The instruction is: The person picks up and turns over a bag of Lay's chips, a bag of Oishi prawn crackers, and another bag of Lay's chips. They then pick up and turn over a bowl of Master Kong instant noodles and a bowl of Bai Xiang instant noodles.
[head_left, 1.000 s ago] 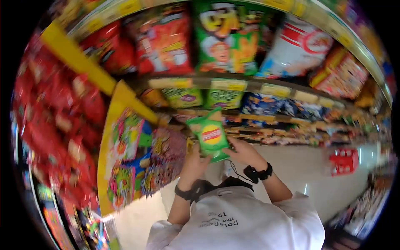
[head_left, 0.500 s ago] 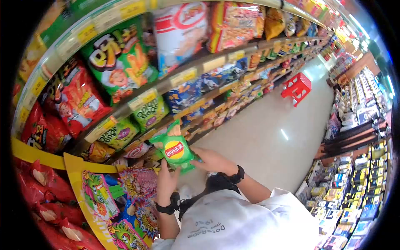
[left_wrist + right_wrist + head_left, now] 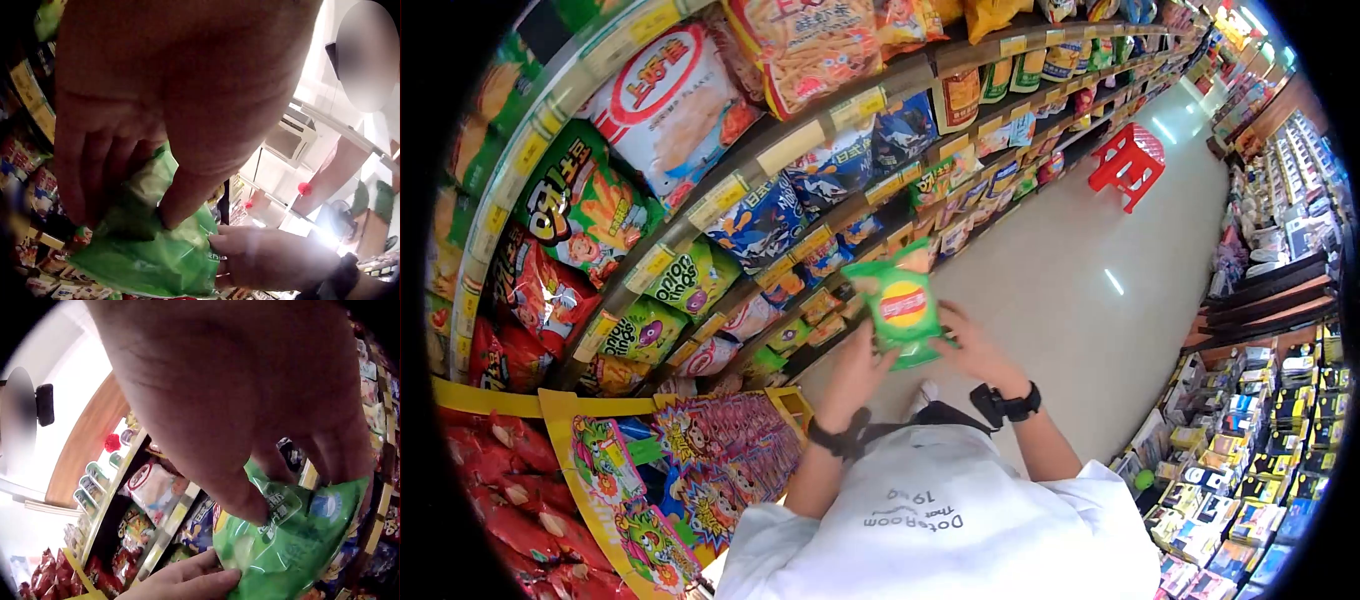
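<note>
Both hands grip one green chip bag [image 3: 897, 305], held upright at chest height, mid-aisle, clear of the shelves. L hand [image 3: 855, 375] has the lower left edge: the left wrist view shows the thumb pressed on the front and the fingers curled behind. R hand [image 3: 970, 350] pinches the lower right side, thumb on the foil per the right wrist view. Neither hand is free. Holding it low by both edges prob keeps the front panel flat and facing the wearer, logo unobstructed.

Writing: the bag has a round red/yellow logo, Lay's-style, but the lettering is too blurry to confirm. Small print by the R thumb is not legible.

Left of and above the grip are snack shelves [image 3: 800, 140], stocked face-out so the fronts show, with yellow price tags on the shelf lips (unreadable). Up-left is a white bag w/ red ring logo [image 3: 665, 100], characters too small to read. Nearer the grip are blue bags [image 3: 765, 225] with white CJK chars. Down-left is a yellow promo display [image 3: 590, 420] w/ cartoon packs.

Beyond the grip, up-right on the floor, is a red stool [image 3: 1130, 165], well apart. Below the grip is a white shirt [image 3: 940, 520] whose print looks like "DotsRoom", upside down to the cam. Black wrist straps on both arms.
</note>
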### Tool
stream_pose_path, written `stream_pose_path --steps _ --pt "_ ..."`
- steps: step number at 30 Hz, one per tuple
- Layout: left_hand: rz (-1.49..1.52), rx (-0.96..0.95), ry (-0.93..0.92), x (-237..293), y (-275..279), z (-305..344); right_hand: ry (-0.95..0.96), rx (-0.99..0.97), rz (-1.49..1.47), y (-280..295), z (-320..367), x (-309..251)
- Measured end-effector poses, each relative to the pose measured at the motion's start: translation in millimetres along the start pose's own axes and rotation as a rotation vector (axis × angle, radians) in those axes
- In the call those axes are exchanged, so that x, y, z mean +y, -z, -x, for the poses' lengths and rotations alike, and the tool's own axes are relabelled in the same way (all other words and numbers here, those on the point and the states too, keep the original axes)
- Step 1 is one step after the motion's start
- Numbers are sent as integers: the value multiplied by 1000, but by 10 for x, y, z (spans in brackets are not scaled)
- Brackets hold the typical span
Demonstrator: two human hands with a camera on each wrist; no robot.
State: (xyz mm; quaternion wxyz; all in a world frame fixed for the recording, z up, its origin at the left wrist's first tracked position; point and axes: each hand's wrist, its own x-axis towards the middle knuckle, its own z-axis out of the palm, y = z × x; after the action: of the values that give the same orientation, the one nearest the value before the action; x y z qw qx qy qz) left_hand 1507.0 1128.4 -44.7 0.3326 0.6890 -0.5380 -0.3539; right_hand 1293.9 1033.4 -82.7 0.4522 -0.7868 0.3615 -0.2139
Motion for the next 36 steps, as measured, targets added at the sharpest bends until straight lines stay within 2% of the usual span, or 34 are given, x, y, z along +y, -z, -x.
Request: stream_pose_path --steps 2,6,8,9,12,13,16,20,21,24,25,28,29,31,32,33,34,35,36 --pt "-127 60 -193 -141 -330 -205 -29 26 -38 205 83 146" --pt "-91 -151 -42 114 -608 -451 -133 29 -114 492 259 433" --pt "-77 -255 -25 86 -678 -584 -125 2 -50 577 335 519" --pt "-105 -226 -93 121 -688 -618 -116 -2 -15 616 323 547" --pt "209 -306 -97 49 -812 -797 -257 -19 -51 795 325 309" --pt "40 -341 -55 24 -844 -886 -266 0 -50 790 342 360" --pt "13 -432 23 224 -801 -1024 -273 33 -82 803 334 499" --pt "-35 -366 -101 -26 -997 -1262 -234 62 -144 900 190 599" --pt "-7 -404 -83 -33 -1010 -1328 -220 48 -141 915 118 661" --pt "-161 -391 -146 53 -896 -1448 -416 -107 -233 1047 -101 624" --pt "-103 -349 -248 -50 -897 -1522 -490 -163 -99 1100 -182 576" --pt "-78 -383 -202 -62 -679 -1731 -342 -186 -122 1068 -416 819" --pt "-134 -331 -203 -40 -586 -1728 -299 -227 -154 1011 -532 894" --pt "-100 -329 -46 22 -352 -1665 -241 -222 -227 956 -608 978" --pt "-78 -370 -25 114 -385 -1741 -278 -290 -140 942 -611 1059" --pt "-47 -284 -129 43 -491 -1750 -323 -317 -45 930 -676 1138" --pt "-8 -195 -259 -68 -555 -1773 -257 -299 16 1036 -704 890" --pt "-122 -278 -156 16 -503 -1781 -192 -277 79 1150 -727 634" --pt "-126 -315 -89 88 -501 -1787 -290 -357 130 1218 -775 569"
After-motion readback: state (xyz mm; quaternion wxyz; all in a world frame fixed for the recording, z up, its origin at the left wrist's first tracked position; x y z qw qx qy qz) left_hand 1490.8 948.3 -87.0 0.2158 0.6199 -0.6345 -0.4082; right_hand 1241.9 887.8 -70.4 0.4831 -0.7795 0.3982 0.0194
